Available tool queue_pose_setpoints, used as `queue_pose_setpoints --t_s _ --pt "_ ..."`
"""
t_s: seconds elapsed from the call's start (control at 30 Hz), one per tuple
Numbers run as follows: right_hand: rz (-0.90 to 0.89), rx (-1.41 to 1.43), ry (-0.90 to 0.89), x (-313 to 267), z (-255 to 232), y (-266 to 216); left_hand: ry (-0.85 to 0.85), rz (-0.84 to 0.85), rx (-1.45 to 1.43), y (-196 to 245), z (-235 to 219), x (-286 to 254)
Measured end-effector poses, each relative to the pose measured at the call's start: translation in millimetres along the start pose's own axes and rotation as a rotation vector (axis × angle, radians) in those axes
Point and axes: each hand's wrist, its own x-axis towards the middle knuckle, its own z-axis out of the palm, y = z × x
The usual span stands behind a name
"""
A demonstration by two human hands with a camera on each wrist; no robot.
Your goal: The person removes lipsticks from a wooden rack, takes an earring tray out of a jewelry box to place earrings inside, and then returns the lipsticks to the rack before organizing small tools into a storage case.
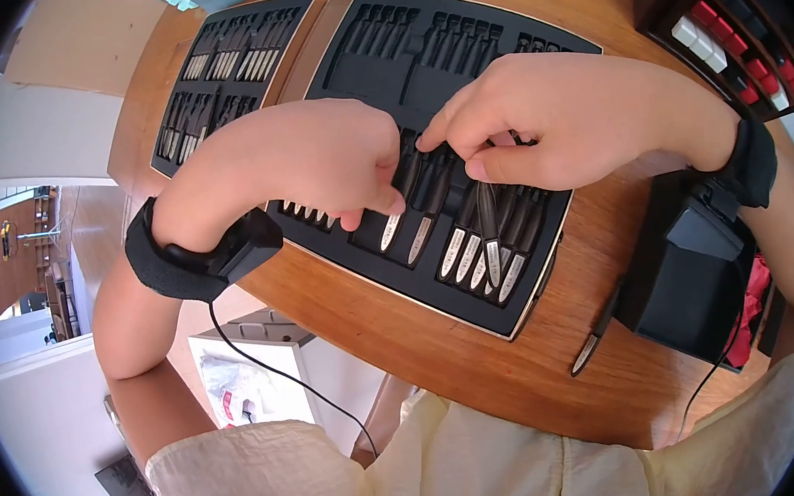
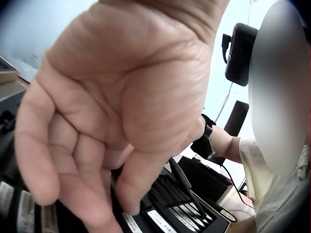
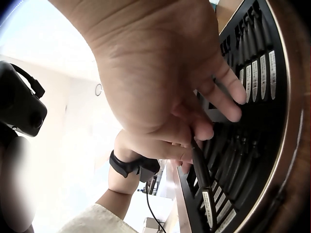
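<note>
Over the large black tray (image 1: 375,103) both hands are close together. My right hand (image 1: 556,121) pinches a black-handled, pen-shaped tool (image 3: 203,182) with a silver, printed end. It hangs across the row of similar tools in the tray's near right part. The right index finger reaches left to the upper end of another such tool (image 1: 411,157). My left hand (image 1: 313,156) bends over that tool, thumb and fingertips around its shaft just above the silver end. The left palm (image 2: 121,92) faces its wrist camera, and the fingers partly cover the slots.
A second tray (image 1: 239,59) of similar tools lies to the left. One loose tool (image 1: 593,335) rests on the wooden table (image 1: 483,373) by a black box (image 1: 682,270). A dark rack (image 1: 728,39) with red and white blocks stands at the back right.
</note>
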Motion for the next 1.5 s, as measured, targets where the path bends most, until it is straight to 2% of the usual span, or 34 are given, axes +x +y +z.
queue_pose_setpoints --t_s 0.07,0.2,0.37,0.5,0.67,0.9,0.97,1.1,1.17,1.2,1.27,1.4,1.47,1.5 --pt "-0.092 -0.029 0.043 1 3 6 -0.077 0.009 0.098 0 0 3" --pt "-0.165 -0.045 0.096 4 6 9 -0.085 -0.005 0.118 3 3 4" --pt "0.020 -0.045 -0.030 11 -2 -2 -0.075 0.026 0.088 2 3 4" --pt "0.033 -0.030 -0.040 13 1 -3 -0.109 0.032 0.017 -2 3 5" --pt "-0.025 -0.085 -0.004 13 4 -4 0.000 0.053 0.139 5 7 -2" --pt "0.013 -0.252 -0.023 22 7 -18 -0.015 0.065 0.054 -4 10 3" --pt "0.015 -0.293 -0.002 23 8 -20 0.147 0.124 0.136 -2 15 -2" --pt "-0.022 -0.247 0.009 15 7 -17 0.186 0.166 0.195 -5 17 -5" --pt "-0.116 -0.243 0.024 15 12 -13 -0.061 0.053 0.091 -4 10 -2" --pt "-0.115 -0.241 0.023 16 9 -14 -0.062 0.054 0.091 -3 9 -1" --pt "-0.019 -0.147 -0.060 17 4 -16 -0.024 0.060 0.103 -2 8 1" --pt "-0.008 -0.136 -0.091 20 1 -16 -0.021 0.045 0.202 1 12 4" --pt "0.028 -0.171 -0.110 19 3 -17 0.230 0.282 0.269 -11 24 8" --pt "0.031 -0.171 -0.109 18 4 -15 0.230 0.285 0.270 -7 18 7"
